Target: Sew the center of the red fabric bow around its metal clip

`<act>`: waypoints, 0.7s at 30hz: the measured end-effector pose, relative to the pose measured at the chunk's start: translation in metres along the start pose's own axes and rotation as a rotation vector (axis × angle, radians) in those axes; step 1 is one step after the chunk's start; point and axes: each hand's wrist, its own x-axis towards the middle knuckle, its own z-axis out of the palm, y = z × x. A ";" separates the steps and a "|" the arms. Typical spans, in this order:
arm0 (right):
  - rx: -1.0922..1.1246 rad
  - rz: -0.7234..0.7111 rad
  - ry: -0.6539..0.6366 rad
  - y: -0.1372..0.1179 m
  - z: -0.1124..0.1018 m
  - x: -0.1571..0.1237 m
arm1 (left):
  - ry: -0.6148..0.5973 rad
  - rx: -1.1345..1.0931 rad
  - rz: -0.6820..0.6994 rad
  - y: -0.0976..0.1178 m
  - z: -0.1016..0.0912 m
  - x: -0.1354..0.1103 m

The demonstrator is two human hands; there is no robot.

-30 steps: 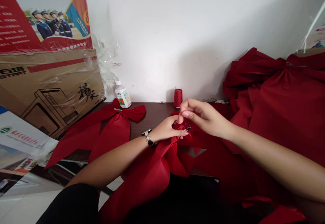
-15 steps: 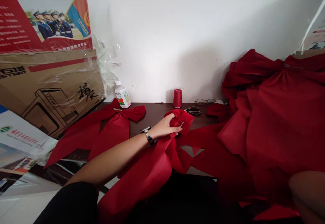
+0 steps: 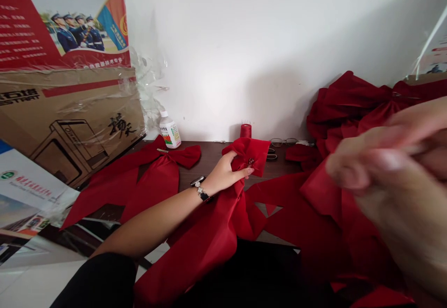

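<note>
My left hand [image 3: 225, 174] is closed round the gathered middle of a red cloth bow [image 3: 216, 224] above the dark table [image 3: 213, 157]. The bow's small upper fold [image 3: 252, 150] stands up beside my fingers, with a small metal pin in it. My right hand [image 3: 391, 177] is very near the camera at the right, large and blurred; its fingers look pinched together, but what they hold is smeared. A watch sits on my left wrist.
A second red bow [image 3: 153, 168] lies on the table's left. A heap of red cloth [image 3: 363, 108] fills the right. A red thread spool [image 3: 245, 130], glasses [image 3: 283, 141], scissors and a white bottle [image 3: 169, 130] stand by the wall. A cardboard box [image 3: 66, 122] leans at left.
My right hand pulled away from the bow, dropped out of view, then rose close to the camera. My left hand lifted the gathered bow slightly.
</note>
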 end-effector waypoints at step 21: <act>-0.389 -0.386 -0.467 0.081 0.059 0.018 | 0.249 -0.010 0.270 0.011 0.002 -0.009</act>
